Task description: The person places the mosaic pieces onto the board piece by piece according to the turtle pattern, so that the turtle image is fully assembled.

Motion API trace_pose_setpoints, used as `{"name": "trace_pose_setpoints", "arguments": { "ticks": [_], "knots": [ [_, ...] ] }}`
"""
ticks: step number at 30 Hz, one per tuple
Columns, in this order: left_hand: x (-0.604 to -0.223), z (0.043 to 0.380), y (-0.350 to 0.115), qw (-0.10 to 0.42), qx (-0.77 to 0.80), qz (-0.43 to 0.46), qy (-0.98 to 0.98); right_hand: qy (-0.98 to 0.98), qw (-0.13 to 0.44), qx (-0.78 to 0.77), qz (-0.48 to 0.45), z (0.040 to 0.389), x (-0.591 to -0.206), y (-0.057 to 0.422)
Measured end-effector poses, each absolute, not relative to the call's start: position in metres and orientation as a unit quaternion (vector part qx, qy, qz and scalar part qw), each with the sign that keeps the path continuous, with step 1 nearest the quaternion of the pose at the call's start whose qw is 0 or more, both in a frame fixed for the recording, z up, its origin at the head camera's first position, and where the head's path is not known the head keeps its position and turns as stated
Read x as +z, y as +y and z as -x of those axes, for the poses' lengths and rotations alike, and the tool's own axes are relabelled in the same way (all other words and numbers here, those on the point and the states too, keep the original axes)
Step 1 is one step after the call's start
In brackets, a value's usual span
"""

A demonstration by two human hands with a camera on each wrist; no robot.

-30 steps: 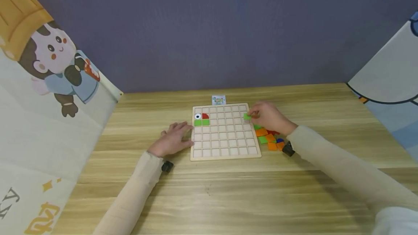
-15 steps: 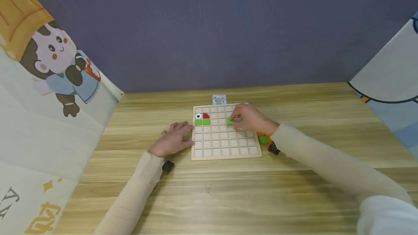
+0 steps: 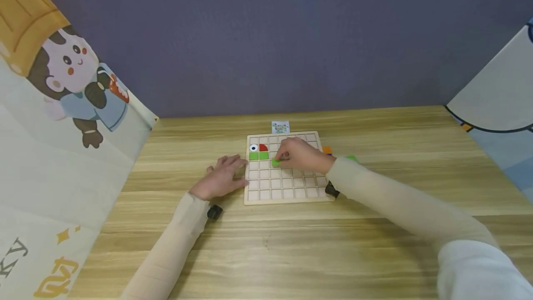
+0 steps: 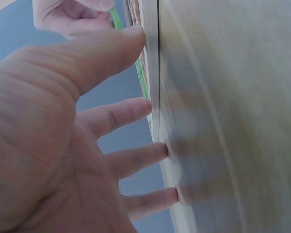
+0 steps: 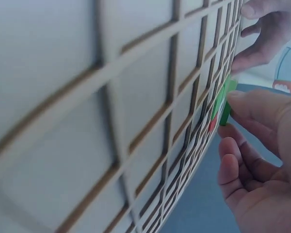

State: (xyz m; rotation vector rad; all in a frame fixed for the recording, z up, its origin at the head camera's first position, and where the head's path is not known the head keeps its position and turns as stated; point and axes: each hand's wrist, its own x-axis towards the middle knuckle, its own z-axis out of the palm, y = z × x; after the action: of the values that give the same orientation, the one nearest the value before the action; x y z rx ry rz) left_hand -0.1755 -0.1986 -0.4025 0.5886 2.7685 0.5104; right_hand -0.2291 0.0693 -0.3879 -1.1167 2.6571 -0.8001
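A wooden grid board (image 3: pixel 291 193) lies on the table. In its upper left cells sit an eye tile (image 3: pixel 253 148), a red quarter-round tile (image 3: pixel 263 147) and two green square tiles (image 3: pixel 258 155). My right hand (image 3: pixel 301 155) pinches another green tile (image 5: pixel 227 108) between thumb and finger, over the board just right of and below the green pair. At the board's left edge my left hand (image 3: pixel 222 178) lies with fingers spread; in the left wrist view its thumb and index tips (image 4: pixel 144 105) touch the frame.
A small picture card (image 3: pixel 280 127) lies behind the board. Right of the board, an orange tile (image 3: pixel 327 150) and a green tile (image 3: pixel 352 158) peek out around the right forearm, which hides the rest of the pile. A dark wall (image 3: pixel 266 40) stands at the back.
My right hand has carried the green tile leftward from the board's right edge to near the placed tiles. The left hand has stayed put.
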Motion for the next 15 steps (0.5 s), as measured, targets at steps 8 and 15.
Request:
{"name": "trace_pose_setpoints", "arguments": {
  "ticks": [8, 15],
  "knots": [
    [-0.401, 0.176, -0.198, 0.130, 0.173, -0.200, 0.955, 0.889, 0.087, -0.251, 0.373, 0.227, -0.389, 0.044],
    [-0.400, 0.176, -0.198, 0.131, 0.173, -0.199, 0.956, 0.893, 0.094, -0.250, 0.361, 0.229, -0.394, 0.034]
  ]
}}
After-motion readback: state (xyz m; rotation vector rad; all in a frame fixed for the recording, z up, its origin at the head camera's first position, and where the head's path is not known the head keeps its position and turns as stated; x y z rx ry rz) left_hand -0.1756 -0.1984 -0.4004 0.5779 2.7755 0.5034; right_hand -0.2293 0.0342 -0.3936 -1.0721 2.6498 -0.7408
